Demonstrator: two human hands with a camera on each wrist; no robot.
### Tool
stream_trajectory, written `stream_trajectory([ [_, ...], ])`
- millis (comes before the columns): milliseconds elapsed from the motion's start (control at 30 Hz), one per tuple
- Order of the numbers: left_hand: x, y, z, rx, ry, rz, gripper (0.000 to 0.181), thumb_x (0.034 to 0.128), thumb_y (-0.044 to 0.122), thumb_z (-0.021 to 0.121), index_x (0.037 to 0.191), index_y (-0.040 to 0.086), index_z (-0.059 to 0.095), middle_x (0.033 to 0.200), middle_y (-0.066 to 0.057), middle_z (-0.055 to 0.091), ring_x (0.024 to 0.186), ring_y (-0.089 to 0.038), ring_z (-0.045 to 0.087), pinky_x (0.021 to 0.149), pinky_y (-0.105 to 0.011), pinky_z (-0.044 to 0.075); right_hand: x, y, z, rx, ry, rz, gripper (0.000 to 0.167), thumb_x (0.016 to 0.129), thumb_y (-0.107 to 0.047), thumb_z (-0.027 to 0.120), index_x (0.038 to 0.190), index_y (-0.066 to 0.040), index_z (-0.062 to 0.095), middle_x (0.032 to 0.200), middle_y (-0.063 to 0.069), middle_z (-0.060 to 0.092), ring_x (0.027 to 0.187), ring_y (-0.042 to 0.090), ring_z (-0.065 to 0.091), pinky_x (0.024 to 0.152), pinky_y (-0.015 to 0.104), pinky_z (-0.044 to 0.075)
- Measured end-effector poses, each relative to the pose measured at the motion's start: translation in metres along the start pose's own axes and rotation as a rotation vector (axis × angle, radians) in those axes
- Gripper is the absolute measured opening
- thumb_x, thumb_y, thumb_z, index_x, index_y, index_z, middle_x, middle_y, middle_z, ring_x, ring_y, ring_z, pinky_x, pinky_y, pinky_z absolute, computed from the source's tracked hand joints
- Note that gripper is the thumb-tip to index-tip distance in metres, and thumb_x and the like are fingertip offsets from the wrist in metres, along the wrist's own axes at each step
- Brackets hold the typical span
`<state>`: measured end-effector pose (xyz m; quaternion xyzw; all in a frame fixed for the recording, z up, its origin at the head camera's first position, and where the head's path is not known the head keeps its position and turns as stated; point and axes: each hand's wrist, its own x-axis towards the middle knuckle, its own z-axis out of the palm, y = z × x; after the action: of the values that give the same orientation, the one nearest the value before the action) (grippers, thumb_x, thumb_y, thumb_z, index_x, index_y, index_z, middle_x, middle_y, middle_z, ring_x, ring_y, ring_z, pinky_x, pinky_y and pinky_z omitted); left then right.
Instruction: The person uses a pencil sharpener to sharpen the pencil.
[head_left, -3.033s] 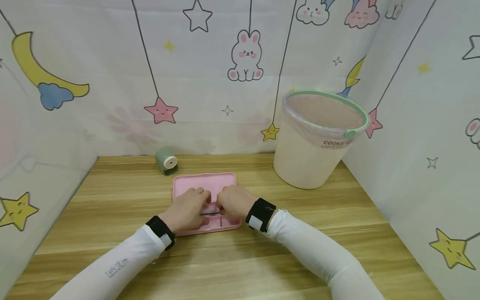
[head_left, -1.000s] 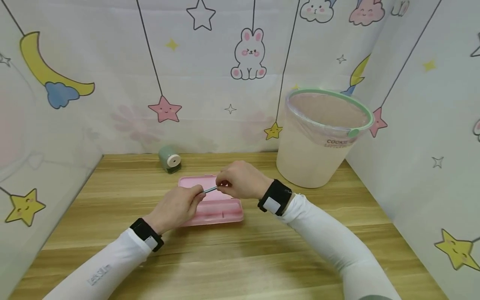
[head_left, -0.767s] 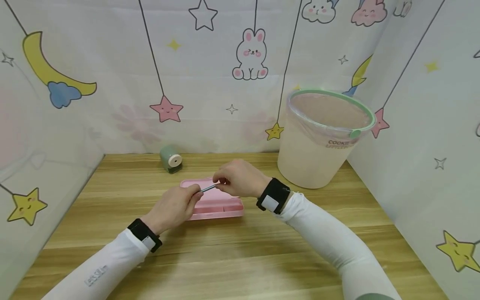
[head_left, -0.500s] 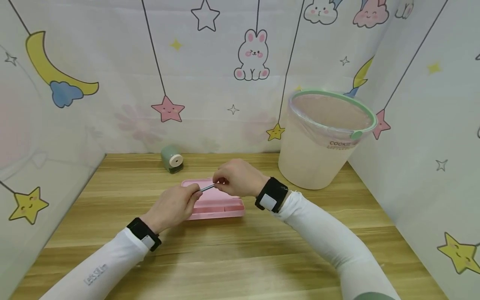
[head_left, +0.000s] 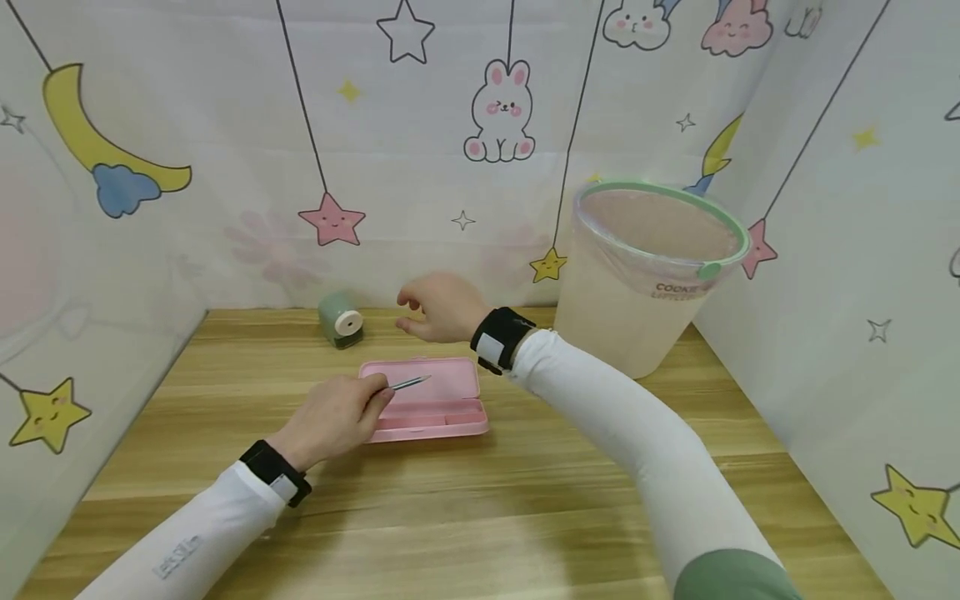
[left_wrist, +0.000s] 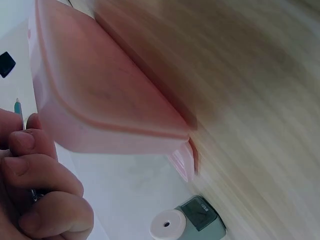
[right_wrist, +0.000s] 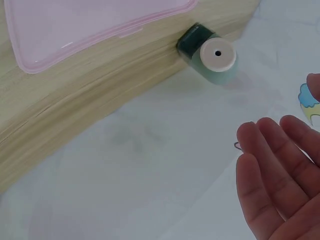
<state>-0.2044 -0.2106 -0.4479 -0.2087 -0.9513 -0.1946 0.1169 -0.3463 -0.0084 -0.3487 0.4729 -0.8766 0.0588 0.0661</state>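
Closest in, on the wood-grain bench (head_left: 465,517), at the near-left end of the open pink case (head_left: 442,432): the left grip (head_left: 330,419), with fingers curled round a slim pencil (head_left: 410,382), pinching well back from the free end. Cannot tell any contact between these fingers and the case.

Next, across the case as seen from the head: the exposed length of the pencil, out to the right of the left grip, long axis running left to right with a slight slant toward the far side. Free end apparently pointed, in front of the lid in this view; cannot tell the height above it.

Past the far edge of the case: the right grip (head_left: 447,308), released and holding nothing, fingers loosely bent with tips toward the left. Apart from the pencil, and apparently raised.

Beyond the far-left corner of the case, on the bench: a small green sharpener (head_left: 340,321), going by the dark hole in the round white face. Nearer, by judgement, to the right grip than to the left. Relation of most weight, also by judgement: pencil tip aimed rightward, away from the hole.

Farthest, beyond the case and to the right: a pale bin (head_left: 622,308) with a green rim.
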Motion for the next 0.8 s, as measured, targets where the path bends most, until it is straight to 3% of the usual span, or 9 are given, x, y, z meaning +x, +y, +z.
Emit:
stream_trajectory([
  [267,-0.003,-0.008,-0.008,0.066,-0.01,0.027,0.027,0.1102,0.02,0.068,0.084,0.02,0.061,0.064,0.01,0.041,0.058,-0.005,0.041,0.057,-0.025,0.032,0.056,-0.004,0.026,-0.074,-0.047,0.14,0.047,0.109,-0.05,0.07,0.14,-0.015,0.074,0.133,0.002,0.082,0.123,0.019,0.077,0.107,0.035,0.059],
  [567,-0.003,-0.01,0.0,0.14,-0.005,0.093,0.032,0.106,0.02,0.072,0.078,0.021,0.056,0.062,0.012,0.038,0.057,-0.004,0.041,0.056,-0.025,0.035,0.1,-0.021,0.069,0.007,-0.088,0.365,0.064,0.102,-0.064,0.073,0.143,-0.015,0.069,0.136,0.0,0.08,0.124,0.018,0.076,0.104,0.03,0.061],
  [700,-0.002,-0.009,-0.001,0.144,-0.005,0.087,0.032,0.1054,0.02,0.073,0.078,0.021,0.056,0.062,0.012,0.039,0.058,-0.004,0.041,0.057,-0.026,0.035,0.114,-0.027,0.084,0.021,-0.095,0.396,0.079,0.101,-0.069,0.073,0.158,-0.017,0.055,0.14,0.001,0.077,0.128,0.017,0.074,0.107,0.031,0.06],
  [800,-0.004,-0.011,0.0,0.159,-0.008,0.089,0.031,0.1057,0.021,0.073,0.079,0.022,0.057,0.062,0.012,0.04,0.058,-0.004,0.042,0.057,-0.026,0.037,0.123,-0.029,0.096,0.01,-0.144,0.339,0.091,0.104,-0.064,0.07,0.176,-0.023,0.033,0.156,0.006,0.068,0.142,0.018,0.067,0.115,0.032,0.056],
])
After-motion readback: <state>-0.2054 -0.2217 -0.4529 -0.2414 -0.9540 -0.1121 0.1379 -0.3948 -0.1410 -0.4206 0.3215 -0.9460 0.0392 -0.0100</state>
